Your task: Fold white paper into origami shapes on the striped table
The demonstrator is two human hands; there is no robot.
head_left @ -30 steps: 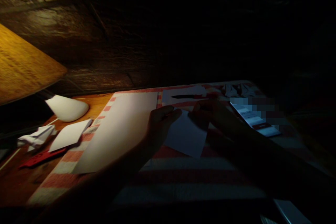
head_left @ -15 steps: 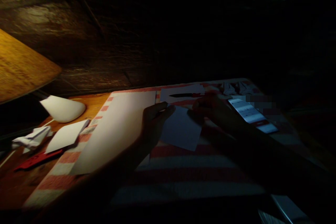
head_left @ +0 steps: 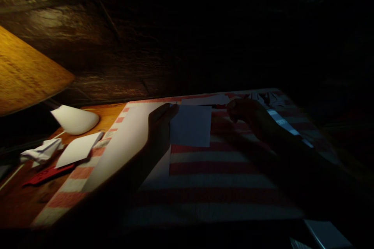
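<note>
Head view: the left hand (head_left: 159, 124) grips a small paper (head_left: 191, 126) near its upper left corner, thumb laid on the near face. The paper is held over the striped cloth (head_left: 222, 168), to the right of a large sheet (head_left: 119, 151) that lies flat and is partly hidden by the left arm. The right hand (head_left: 248, 114) is apart from the paper, fingers curled; too dark to tell whether they hold anything. Just beside them is the red handle of a knife (head_left: 219, 106), mostly hidden behind the paper, with another sheet (head_left: 204, 100) at the cloth's far edge. A lit phone (head_left: 282, 121) lies beyond the right forearm. To the left, on the wooden table (head_left: 17, 212), are a lamp (head_left: 76, 120), a folded paper (head_left: 42, 151), a curved white card (head_left: 78, 148) and a red tool (head_left: 48, 175) partly under the card.
</note>
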